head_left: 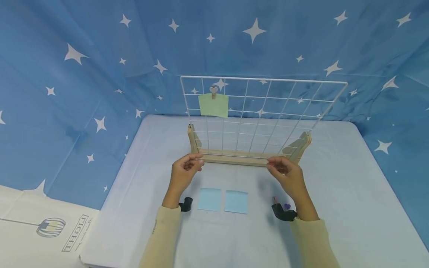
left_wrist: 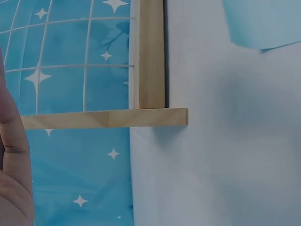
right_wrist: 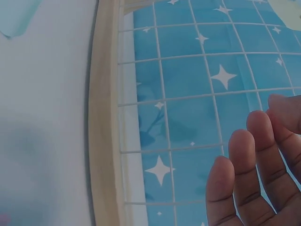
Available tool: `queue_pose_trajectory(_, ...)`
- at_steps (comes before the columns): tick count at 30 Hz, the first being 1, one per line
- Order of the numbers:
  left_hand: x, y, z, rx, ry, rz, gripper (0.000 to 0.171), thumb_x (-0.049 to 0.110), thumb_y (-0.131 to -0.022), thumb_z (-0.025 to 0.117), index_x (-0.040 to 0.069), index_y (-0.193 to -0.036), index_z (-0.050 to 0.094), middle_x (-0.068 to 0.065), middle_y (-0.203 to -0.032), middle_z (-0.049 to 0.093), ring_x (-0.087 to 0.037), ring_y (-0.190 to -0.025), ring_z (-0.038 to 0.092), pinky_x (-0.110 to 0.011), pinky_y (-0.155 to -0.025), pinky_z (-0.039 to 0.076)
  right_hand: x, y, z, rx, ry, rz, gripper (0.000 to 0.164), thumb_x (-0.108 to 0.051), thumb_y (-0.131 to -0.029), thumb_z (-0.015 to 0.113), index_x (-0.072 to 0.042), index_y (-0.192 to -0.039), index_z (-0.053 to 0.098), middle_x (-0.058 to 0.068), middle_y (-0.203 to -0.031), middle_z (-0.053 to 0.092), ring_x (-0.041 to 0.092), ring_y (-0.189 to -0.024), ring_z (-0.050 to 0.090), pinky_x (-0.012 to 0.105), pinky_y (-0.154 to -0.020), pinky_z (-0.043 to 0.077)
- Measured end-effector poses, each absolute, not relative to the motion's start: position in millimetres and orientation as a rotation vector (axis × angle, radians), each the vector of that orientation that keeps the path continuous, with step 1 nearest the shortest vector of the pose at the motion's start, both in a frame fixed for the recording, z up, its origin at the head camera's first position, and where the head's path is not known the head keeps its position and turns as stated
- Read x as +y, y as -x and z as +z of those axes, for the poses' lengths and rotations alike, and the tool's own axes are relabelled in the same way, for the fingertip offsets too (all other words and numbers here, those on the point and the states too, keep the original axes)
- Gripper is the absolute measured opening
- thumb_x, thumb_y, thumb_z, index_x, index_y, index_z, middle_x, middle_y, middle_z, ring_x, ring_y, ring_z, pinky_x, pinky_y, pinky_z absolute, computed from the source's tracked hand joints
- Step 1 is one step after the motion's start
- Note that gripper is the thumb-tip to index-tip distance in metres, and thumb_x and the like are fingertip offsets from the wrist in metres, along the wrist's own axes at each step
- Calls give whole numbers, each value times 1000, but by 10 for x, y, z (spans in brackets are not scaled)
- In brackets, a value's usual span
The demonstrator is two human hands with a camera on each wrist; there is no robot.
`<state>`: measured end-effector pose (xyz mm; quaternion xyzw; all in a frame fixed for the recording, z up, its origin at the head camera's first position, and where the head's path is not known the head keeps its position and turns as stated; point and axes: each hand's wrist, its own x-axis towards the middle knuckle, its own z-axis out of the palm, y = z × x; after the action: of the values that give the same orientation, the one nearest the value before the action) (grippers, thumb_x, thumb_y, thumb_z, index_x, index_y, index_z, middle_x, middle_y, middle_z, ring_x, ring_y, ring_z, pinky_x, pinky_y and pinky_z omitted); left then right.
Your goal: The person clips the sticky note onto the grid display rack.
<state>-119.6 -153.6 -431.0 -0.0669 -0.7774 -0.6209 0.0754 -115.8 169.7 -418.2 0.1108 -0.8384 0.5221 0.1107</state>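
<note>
A white wire grid [head_left: 264,96] leans back in a wooden stand [head_left: 234,160] with a side foot at each end. My left hand [head_left: 184,169] hovers in front of the stand's left end, its fingers loosely bent and nothing seen in them. Before the right end is my right hand [head_left: 285,173], thumb close to the index finger. The right wrist view shows its relaxed fingers [right_wrist: 242,150] with nothing held. High on the grid's left, a wooden clip with a white heart [head_left: 213,90] holds a green paper note [head_left: 214,106].
Two light blue paper notes [head_left: 209,199] lie side by side on the white table [head_left: 228,238], between the forearms. Beside the right wrist are a purple heart [head_left: 287,206] and a small pinkish piece [head_left: 275,200]. A blue star-patterned curtain [head_left: 285,44] hangs behind.
</note>
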Motion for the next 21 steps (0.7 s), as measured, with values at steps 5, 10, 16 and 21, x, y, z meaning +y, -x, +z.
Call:
queue_pose_trajectory(5,-1524,1178,-4365,-2333,188,-1887,18,5,-94,68,-1,-111,71,-23,-89,71,-35,-76,68,-22,-66,52,1718,1117,-4229,-2482,-298,1539,16,3,-90,69,10,-105,67,22,-97,69,0,-83,60,11,-73,48)
queue_pose_trajectory(10,-1516,1169,-4420,-2351,167,-1890,19,6,-95,68,-3,-112,71,-26,-90,71,-37,-77,68,-34,-69,57,1759,1100,-4331,-2507,-267,1538,17,0,-91,70,10,-105,67,21,-97,70,1,-83,59,11,-74,48)
queue_pose_trajectory(16,-1513,1124,-4498,-2378,118,-1907,20,8,-95,69,-3,-111,71,-24,-90,72,-39,-79,68,-51,-75,56,1896,1160,-4689,-2536,-194,1544,18,-4,-91,71,4,-108,69,18,-100,71,-3,-83,58,10,-75,47)
queue_pose_trajectory(21,-1504,1085,-4573,-2400,58,-1937,19,8,-95,69,-1,-111,71,-19,-90,73,-40,-81,69,-55,-80,55,1935,1116,-4757,-2556,-154,1555,19,-6,-92,72,3,-108,70,17,-100,71,-3,-83,59,11,-74,48)
